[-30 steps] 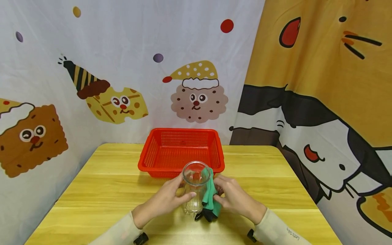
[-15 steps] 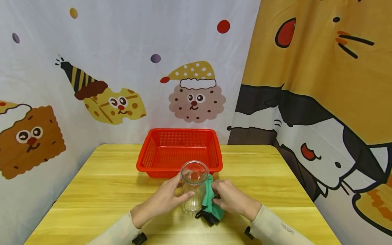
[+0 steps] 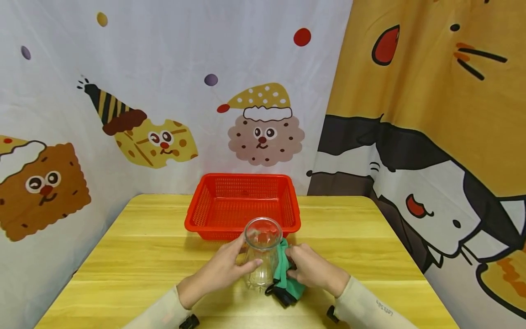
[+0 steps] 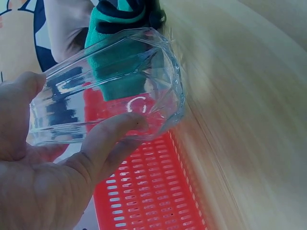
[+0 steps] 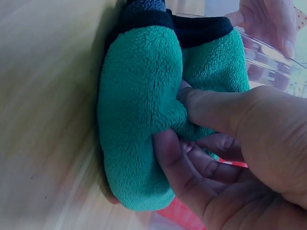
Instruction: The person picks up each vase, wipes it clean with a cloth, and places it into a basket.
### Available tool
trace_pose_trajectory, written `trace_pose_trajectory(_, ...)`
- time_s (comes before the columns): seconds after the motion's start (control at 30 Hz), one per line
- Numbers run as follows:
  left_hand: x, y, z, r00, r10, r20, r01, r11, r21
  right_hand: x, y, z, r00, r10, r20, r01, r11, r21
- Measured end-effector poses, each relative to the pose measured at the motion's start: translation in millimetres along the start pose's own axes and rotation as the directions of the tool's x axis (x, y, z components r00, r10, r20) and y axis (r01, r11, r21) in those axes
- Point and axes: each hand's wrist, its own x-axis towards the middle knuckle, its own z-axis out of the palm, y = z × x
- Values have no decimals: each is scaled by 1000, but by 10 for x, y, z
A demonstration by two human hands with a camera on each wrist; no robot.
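Glass jar [image 3: 265,253]: upright, left hand [image 3: 226,265] gripping it.
Green cloth [image 3: 282,268]: three o'clock, right hand [image 3: 310,265] pinching it.
Red basket [image 3: 219,229]: eleven o'clock.

The person wears a long-sleeved top in pale cream-beige. The left sleeve [image 3: 158,310] and right sleeve [image 3: 365,306] look plain and smooth, each ending at the wrist in a neat cuff edge. Small grey lettering [image 3: 384,308], seemingly beginning "Lets", marks the right forearm. A blocky black left fitting [image 3: 189,321] and black right fitting [image 3: 333,314] sit along the inner sides. The left hand [image 3: 223,267] and right hand [image 3: 314,269] are bare.
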Motion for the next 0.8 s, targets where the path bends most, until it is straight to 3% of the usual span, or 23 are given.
trace_pose_trajectory(0.2,4,-5,-3,1000,22,-8,-22,1000,4,-24,-35,41,999,15,-48,-15,1000,-3)
trace_pose_trajectory(0.8,-6,-4,2,1000,11,2,-10,1000,-16,-94,-32,156,987,42,-153,-37,999,30)
